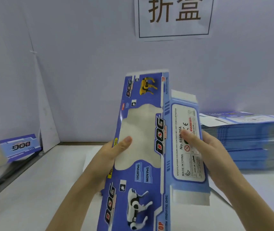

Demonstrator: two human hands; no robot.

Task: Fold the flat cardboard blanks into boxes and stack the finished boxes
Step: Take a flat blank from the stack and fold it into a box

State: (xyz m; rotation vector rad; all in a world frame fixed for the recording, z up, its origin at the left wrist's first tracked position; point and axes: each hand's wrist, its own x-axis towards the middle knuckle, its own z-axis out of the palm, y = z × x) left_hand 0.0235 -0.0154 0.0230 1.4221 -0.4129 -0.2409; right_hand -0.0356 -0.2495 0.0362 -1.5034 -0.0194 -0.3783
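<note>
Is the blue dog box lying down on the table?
No, the left hand and the right hand hold the box up above the table.

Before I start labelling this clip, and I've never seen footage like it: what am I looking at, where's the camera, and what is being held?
No machine here: a person works with bare hands, and the one picture comes from a camera worn on their head, looking forward and down. The left hand grips the left edge of a blue printed cardboard blank, thumb on its front; the right hand grips its right panel. They hold it up over a white table. On the table's right side lies a stack of flat blanks. At far left sits another blue printed piece, perhaps a finished box, too blurred to be sure. A paper sign hangs on the wall behind.
</note>
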